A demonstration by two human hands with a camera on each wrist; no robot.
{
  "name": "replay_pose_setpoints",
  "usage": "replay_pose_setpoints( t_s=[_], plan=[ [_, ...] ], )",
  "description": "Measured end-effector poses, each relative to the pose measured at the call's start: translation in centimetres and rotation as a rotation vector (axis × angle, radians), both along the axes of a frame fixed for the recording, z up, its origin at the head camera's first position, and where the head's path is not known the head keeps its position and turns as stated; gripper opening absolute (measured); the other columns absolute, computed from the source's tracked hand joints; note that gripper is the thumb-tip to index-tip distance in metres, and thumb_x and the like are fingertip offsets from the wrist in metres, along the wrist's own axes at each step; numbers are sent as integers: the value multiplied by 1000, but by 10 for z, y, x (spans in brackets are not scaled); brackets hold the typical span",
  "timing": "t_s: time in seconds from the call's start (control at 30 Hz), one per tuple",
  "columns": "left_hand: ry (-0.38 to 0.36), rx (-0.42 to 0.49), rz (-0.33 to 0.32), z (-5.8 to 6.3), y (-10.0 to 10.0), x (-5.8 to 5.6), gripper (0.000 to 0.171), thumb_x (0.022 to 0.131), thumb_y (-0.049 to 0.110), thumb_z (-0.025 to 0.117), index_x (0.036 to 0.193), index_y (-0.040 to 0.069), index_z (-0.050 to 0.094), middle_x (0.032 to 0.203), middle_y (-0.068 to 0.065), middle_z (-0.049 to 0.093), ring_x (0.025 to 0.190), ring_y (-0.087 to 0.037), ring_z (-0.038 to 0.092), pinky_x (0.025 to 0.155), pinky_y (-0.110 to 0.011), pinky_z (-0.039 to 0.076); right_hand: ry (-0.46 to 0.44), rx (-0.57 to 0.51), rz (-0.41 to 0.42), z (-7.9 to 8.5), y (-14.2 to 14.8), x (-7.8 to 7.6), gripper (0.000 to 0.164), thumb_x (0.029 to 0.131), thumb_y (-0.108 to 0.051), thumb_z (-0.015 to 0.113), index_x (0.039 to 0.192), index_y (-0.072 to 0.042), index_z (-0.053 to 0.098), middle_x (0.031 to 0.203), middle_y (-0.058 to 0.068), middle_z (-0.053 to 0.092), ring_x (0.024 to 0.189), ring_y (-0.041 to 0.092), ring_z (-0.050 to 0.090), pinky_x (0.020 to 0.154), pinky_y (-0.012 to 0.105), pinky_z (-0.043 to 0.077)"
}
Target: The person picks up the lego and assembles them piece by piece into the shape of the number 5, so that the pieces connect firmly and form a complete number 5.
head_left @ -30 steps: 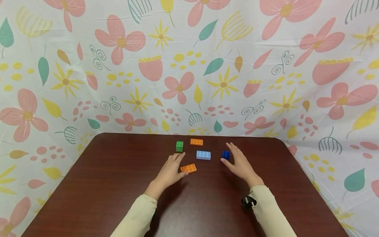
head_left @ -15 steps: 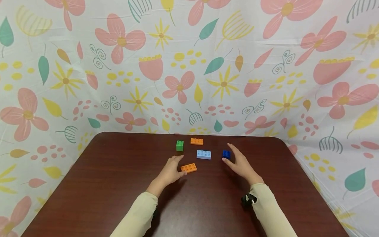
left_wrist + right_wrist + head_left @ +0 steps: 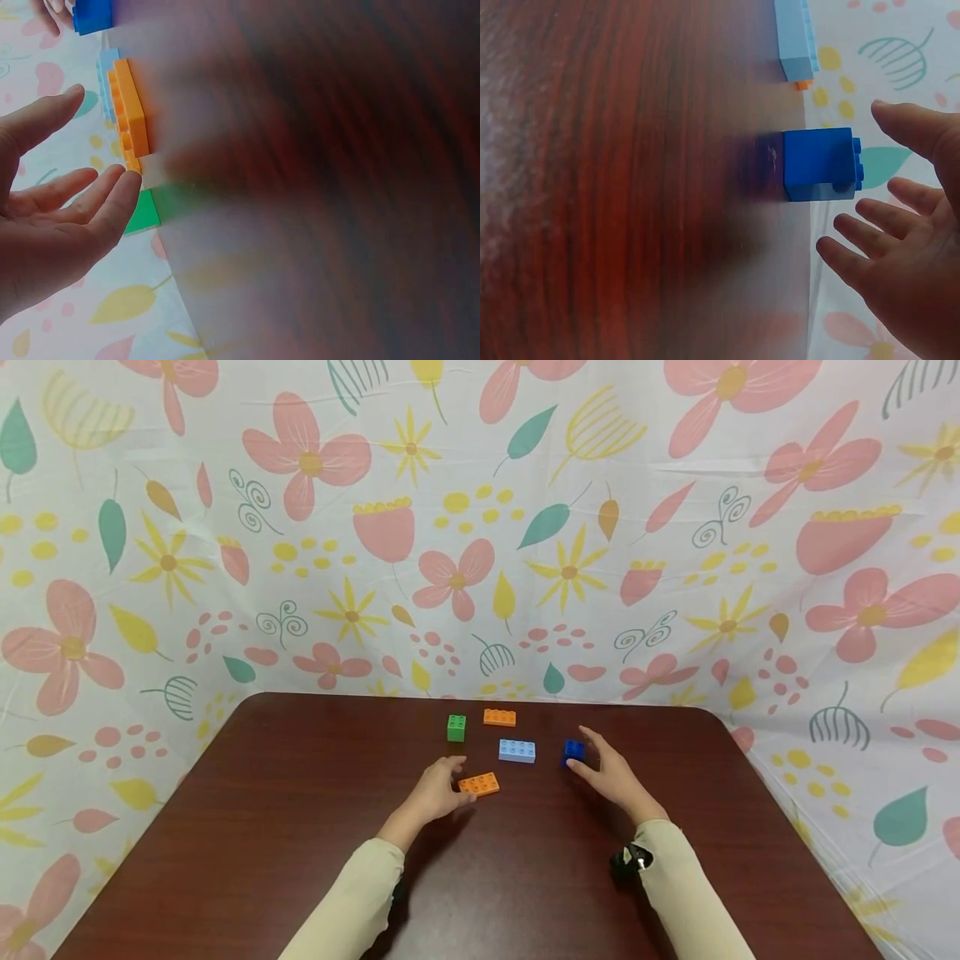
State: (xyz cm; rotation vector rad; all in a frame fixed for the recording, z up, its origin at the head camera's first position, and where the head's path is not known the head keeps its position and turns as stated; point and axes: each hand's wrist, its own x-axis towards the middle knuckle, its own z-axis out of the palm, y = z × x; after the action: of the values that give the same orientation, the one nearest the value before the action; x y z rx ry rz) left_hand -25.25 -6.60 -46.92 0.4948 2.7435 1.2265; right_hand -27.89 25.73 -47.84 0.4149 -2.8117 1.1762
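Note:
My left hand (image 3: 435, 791) hovers beside the nearer orange brick (image 3: 479, 784), thumb and fingers spread apart on its left side. In the left wrist view that same orange brick (image 3: 129, 109) stands beyond the gap between thumb and fingertips. On the right, my right hand (image 3: 613, 774) reaches around the dark blue brick (image 3: 573, 752), thumb at its near side. The right wrist view has the blue brick (image 3: 819, 165) sitting on the table, with the thumb and the straight fingers apart from it. Neither hand holds anything.
A light blue brick (image 3: 517, 751) lies between the hands. Behind it are a green brick (image 3: 457, 727) and a second, farther orange brick (image 3: 499, 717). The dark wooden table (image 3: 300, 793) ends at a flowered cloth (image 3: 457, 610) hanging at the back.
The left hand's fingers have drawn back slightly from the green brick toward the nearer orange one. The right hand has shifted very little beside the blue brick. The bricks stay put.

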Motion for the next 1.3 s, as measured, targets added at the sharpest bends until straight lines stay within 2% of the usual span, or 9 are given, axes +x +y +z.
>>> replay_pose_setpoints(
  t_s=[0.23,0.5,0.77,0.9,1.3],
  plan=[
    [-62,34,28,-5,2,-5,65,81,9,77,136,-6,47,120,-24,57,95,-32,58,78,-42,51,-40,-58,17,0,0,-4,66,95,-15,62,148,3,27,146,31,34,130,50,37,102,60,35],
    [-145,73,82,-8,5,-9,58,81,7,76,133,-4,52,118,-22,59,91,-28,59,73,-37,52,-60,-87,23,-4,2,-9,61,95,-15,61,145,6,32,142,33,38,127,50,41,102,59,35],
    [-171,102,98,-13,4,-17,49,80,4,77,125,-2,60,110,-18,58,89,-27,56,72,-35,51,-75,-103,-2,-6,2,-12,52,96,-7,59,141,6,38,137,35,42,125,49,43,102,59,36],
    [-170,82,101,-14,5,-19,44,78,4,79,120,0,64,105,-14,57,91,-26,55,74,-34,50,-65,-90,-25,-6,1,-14,45,96,-7,58,136,5,44,133,35,46,123,49,45,101,59,37],
    [-168,51,116,-17,9,-18,33,75,2,80,106,3,69,100,-12,55,88,-24,52,73,-34,48,-50,-104,-49,-11,3,-14,39,95,-2,58,131,7,48,125,33,53,116,47,52,97,57,42]
  ],
)
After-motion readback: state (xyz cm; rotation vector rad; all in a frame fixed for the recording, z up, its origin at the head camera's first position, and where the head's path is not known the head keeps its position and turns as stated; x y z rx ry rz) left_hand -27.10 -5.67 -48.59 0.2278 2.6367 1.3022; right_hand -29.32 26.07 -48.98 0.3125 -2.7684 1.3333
